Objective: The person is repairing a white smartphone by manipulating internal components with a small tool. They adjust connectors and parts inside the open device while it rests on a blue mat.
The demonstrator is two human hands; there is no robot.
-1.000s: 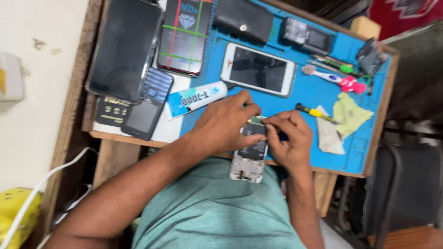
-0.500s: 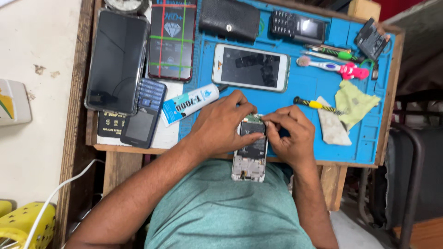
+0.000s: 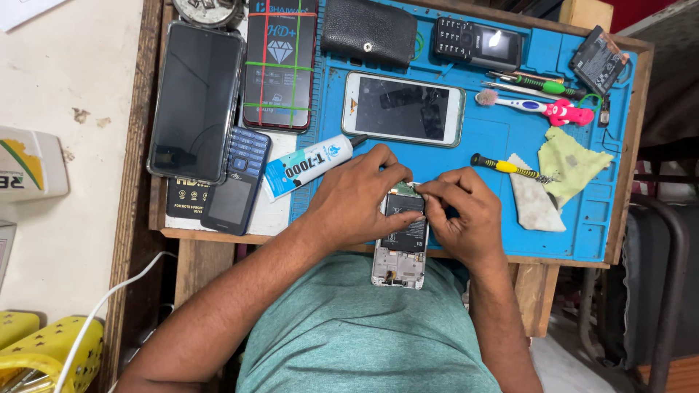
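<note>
Blue silicone mat (image 3: 510, 131), opened phone (image 3: 402, 236) at its lower edge — both hands on it.

Left hand (image 3: 353, 196) is curled closed around the phone's upper left side, steadying it; right hand (image 3: 462, 218) has its fingertips (image 3: 429, 191) pinched shut at the phone's top edge, on a small part too tiny to make out. The phone lies back-off, battery showing, low in the frame's centre, partly overhanging the counter (image 3: 138, 182). Judging by this, a fine fitting or lifting step at the top of the phone is in hand; it seems to call for a steady pinch and little force. Nearby lie a glue tube (image 3: 306, 167) to the left, a white smartphone (image 3: 403, 108) above, a yellow-handled screwdriver (image 3: 502, 166) and cloths (image 3: 571, 161) to the right. Worn wooden counter — bare pale wall at left.
</note>
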